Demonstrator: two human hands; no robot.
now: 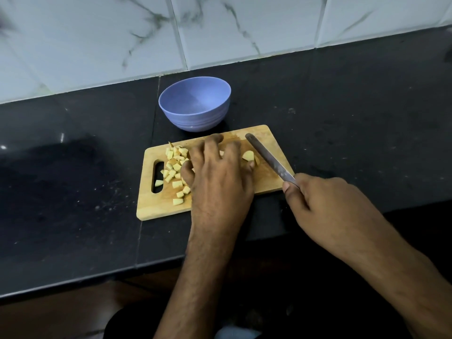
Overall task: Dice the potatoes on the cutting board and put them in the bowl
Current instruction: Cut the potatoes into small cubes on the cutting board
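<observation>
A wooden cutting board [266, 139] lies on the black counter. Several pale diced potato pieces [172, 167] are heaped on its left half, near the handle slot. My left hand [216, 177] lies palm down over the board's middle with its fingers spread, touching the pieces and hiding some of them. A larger potato chunk [248, 155] sits beside its thumb. My right hand [325, 206] grips the handle of a knife [266, 155] whose blade slants across the board's right end. The blue bowl [195, 106] stands just behind the board with nothing in it.
The black counter [73, 179] stretches to both sides, with a seam running left of the board. A white marble-tiled wall [220, 28] rises close behind the bowl. The counter's front edge runs below the board, near my forearms.
</observation>
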